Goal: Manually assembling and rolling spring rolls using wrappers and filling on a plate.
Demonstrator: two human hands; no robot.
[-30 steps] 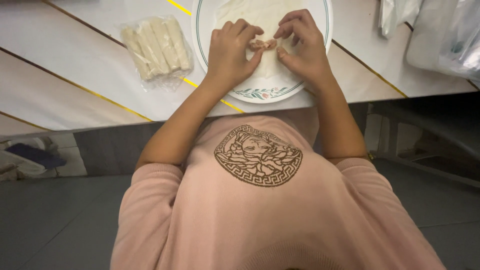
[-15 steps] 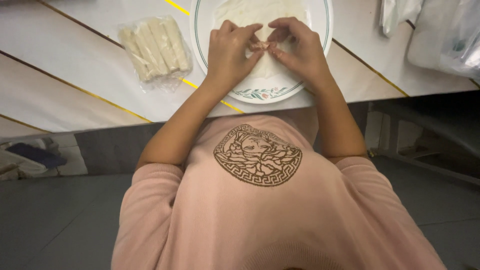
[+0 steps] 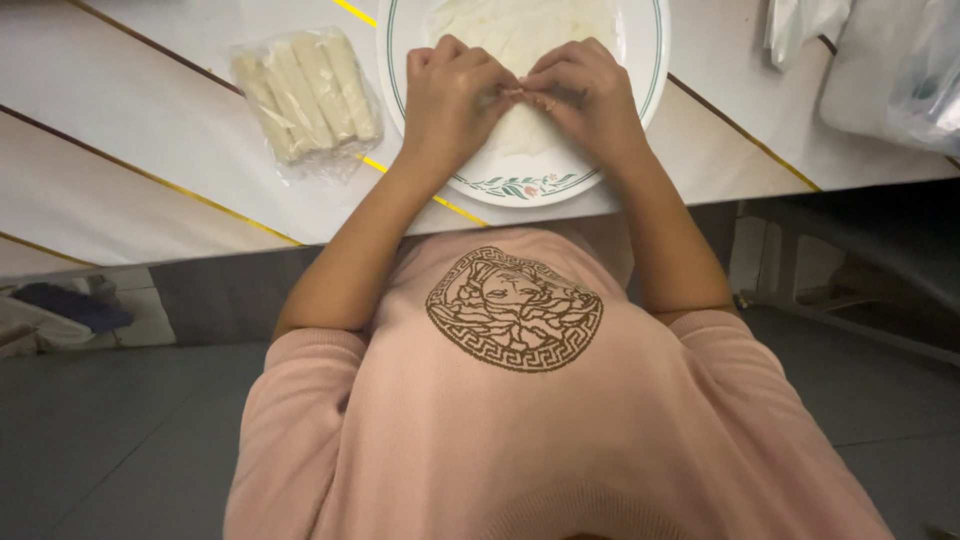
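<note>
1. Desk [image 3: 150, 150]: white top with thin yellow-and-dark diagonal lines, fills the upper part of the view; its near edge runs just above the person's chest.
2. Pink sweater [image 3: 520, 430] with a round brown emblem, fills the lower half; grey floor on both sides.
3. Plate [image 3: 610, 160]: round, white, green rim line and a small floral print at the near edge, sits on the desk straight ahead of the person, top part cut off by the frame.
4. Wrapper sheet [image 3: 520, 30]: thin, pale, translucent, lies flat in the plate, reaches under both hands.
5. Clear plastic pack [image 3: 305, 100] of pale rolled sticks, on the desk left of the plate, just beside its rim, not touching the hands.
6. Plastic bags and white paper [image 3: 880, 70] at the far right of the desk, well apart from the hands.
7. Left hand [image 3: 450, 100]: over the plate, fingers curled in, pinching the wrapper edge at the middle.
8. Right hand [image 3: 585, 95]: mirrors it, fingers bent, fingertips meeting the left's, gripping the same fold.
9. Small pinkish bit of filling [image 3: 535, 98] between the fingertips, mostly hidden.
</note>
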